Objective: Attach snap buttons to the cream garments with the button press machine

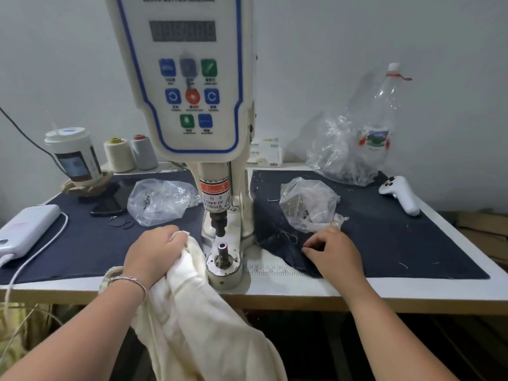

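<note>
The left hand (156,250) grips a bunched fold of the cream woven garment (192,312), fingers curled round it just left of the white button press machine's (192,92) lower die post (222,253). The right hand (334,255) seemingly pinches something tiny beside the crumpled clear plastic bag (308,204), on the dark blue cloth mat (398,237).
</note>
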A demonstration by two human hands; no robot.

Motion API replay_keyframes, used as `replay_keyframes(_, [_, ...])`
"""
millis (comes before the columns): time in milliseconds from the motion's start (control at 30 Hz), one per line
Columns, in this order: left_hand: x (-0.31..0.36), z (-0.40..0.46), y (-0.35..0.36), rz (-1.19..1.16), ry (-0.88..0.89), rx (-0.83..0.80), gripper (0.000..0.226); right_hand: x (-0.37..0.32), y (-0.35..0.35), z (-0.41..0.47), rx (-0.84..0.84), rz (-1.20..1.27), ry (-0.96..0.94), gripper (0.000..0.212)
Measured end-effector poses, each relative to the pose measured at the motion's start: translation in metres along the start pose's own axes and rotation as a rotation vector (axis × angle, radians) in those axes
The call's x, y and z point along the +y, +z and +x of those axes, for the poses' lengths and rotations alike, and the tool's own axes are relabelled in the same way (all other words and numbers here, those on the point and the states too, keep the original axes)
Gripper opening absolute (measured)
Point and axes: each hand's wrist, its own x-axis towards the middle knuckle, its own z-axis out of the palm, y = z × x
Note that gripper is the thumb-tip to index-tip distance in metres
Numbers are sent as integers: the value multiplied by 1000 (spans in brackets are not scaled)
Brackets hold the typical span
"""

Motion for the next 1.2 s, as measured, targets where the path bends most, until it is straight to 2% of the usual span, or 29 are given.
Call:
replay_keyframes(133, [1,-1,-2,-5,-2,-10,42,-3,-2,-2,1,-1,-10,19])
replay_keyframes(267, [2,-2,-3,-15,-11,-13,44,-33,-5,-11,53,338,-83,17])
replay_keyframes(400, [5,-4,-4,-17,-25,-15,44,-84,5,-26,-102,495,-295,13])
replay_keyframes(567, [5,-3,-5,-36,-26,-20,44,-109,20,-23,-246,492,-301,8])
replay_keyframes(867, [3,-3,-4,-56,-19,-25,36,-113,29,-14,-204,336,-305,12])
replay_keyframes(1200, [2,-1,-1,-71,-23,-9,32,-115,23,-16,-204,319,-324,5])
